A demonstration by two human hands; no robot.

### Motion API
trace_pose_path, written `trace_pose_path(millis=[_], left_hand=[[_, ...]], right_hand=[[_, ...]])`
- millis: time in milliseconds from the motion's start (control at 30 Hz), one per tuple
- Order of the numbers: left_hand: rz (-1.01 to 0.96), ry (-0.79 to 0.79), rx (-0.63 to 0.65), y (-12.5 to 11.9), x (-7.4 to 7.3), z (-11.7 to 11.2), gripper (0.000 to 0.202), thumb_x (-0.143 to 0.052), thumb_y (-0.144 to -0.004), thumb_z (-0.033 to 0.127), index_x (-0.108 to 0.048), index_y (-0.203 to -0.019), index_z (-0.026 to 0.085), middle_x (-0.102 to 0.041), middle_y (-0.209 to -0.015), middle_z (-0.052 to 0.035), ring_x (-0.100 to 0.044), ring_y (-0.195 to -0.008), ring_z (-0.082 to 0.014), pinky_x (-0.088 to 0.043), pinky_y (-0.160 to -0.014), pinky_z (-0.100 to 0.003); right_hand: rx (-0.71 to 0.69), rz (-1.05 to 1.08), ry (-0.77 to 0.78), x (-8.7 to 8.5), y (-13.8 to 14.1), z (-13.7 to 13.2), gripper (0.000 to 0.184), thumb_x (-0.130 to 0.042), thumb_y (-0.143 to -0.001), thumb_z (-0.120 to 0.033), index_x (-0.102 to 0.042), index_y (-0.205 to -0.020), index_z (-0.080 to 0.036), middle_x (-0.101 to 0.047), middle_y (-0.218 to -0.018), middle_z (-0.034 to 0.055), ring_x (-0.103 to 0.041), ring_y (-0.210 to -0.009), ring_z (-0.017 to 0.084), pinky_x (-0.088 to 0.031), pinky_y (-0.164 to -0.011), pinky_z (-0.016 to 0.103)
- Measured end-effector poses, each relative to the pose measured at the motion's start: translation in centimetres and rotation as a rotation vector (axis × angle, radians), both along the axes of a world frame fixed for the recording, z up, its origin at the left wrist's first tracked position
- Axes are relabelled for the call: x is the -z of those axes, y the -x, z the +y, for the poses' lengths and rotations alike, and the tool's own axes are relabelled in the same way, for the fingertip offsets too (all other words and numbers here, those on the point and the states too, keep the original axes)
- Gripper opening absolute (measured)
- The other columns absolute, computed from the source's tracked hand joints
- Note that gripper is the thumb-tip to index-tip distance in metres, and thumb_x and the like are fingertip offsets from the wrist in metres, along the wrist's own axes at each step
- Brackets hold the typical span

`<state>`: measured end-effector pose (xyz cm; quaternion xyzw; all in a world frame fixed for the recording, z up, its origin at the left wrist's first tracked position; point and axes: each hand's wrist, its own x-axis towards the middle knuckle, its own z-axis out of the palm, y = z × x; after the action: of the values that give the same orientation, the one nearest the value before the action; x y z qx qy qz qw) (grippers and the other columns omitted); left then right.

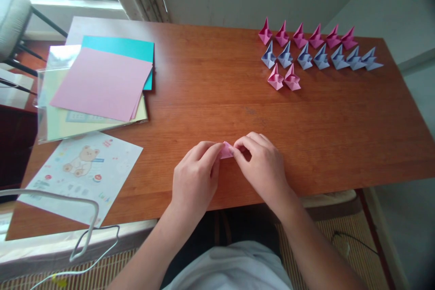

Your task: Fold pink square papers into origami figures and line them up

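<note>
A small folded piece of pink paper (pixel 226 150) lies near the front edge of the wooden table (pixel 210 81). My left hand (pixel 195 179) pinches its left side with curled fingers. On its right side my right hand (pixel 263 167) pinches it too; most of the paper is hidden between the fingertips. At the far right of the table stand rows of finished folded figures: a back row of dark pink ones (pixel 307 36), a middle row of lavender ones (pixel 321 58), and two light pink ones (pixel 283 78) in front.
A stack of coloured paper sheets (pixel 102 82) with a pink sheet on top lies on a clear plastic sleeve at the left. A printed sheet with a bear picture (pixel 81 174) lies in front of it. A white cable (pixel 84 240) hangs off the front left edge.
</note>
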<state>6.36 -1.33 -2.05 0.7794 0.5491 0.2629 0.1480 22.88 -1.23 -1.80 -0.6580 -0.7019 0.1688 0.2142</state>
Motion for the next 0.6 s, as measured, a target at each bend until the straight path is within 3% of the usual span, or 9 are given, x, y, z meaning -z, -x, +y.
trace_pose_path(millis=[200, 400, 600], left_hand=[[0.004, 0.006, -0.001, 0.03, 0.31, 0.03, 0.019, -0.055, -0.097, 0.014, -0.069, -0.107, 0.023, -0.075, -0.1, -0.0021, -0.07, -0.086, -0.0174, -0.052, -0.07, -0.026], [0.025, -0.016, 0.01, -0.17, 0.62, -0.04, 0.018, -0.053, -0.099, 0.016, -0.068, -0.105, 0.022, -0.074, -0.1, -0.0035, -0.068, -0.088, -0.0183, -0.053, -0.073, -0.028], [-0.015, -0.011, 0.007, -0.15, 0.71, -0.06, 0.02, -0.051, -0.099, 0.016, -0.068, -0.108, 0.023, -0.074, -0.101, -0.0036, -0.068, -0.089, -0.0181, -0.053, -0.075, -0.028]], right_hand=[[0.002, -0.029, 0.02, -0.1, 0.11, 0.02, 0.017, -0.069, -0.093, -0.028, -0.062, -0.079, -0.023, -0.067, -0.08, 0.0015, -0.061, -0.08, 0.02, -0.04, -0.065, 0.032], [0.018, -0.17, -0.06, -0.42, 0.62, -0.47, 0.017, -0.065, -0.096, -0.037, -0.063, -0.087, -0.023, -0.068, -0.086, 0.006, -0.058, -0.084, 0.023, -0.039, -0.063, 0.034], [-0.03, -0.132, 0.001, -0.9, 0.85, -0.03, 0.022, -0.064, -0.097, -0.034, -0.057, -0.079, -0.024, -0.066, -0.082, 0.0039, -0.056, -0.079, 0.022, -0.04, -0.064, 0.035]])
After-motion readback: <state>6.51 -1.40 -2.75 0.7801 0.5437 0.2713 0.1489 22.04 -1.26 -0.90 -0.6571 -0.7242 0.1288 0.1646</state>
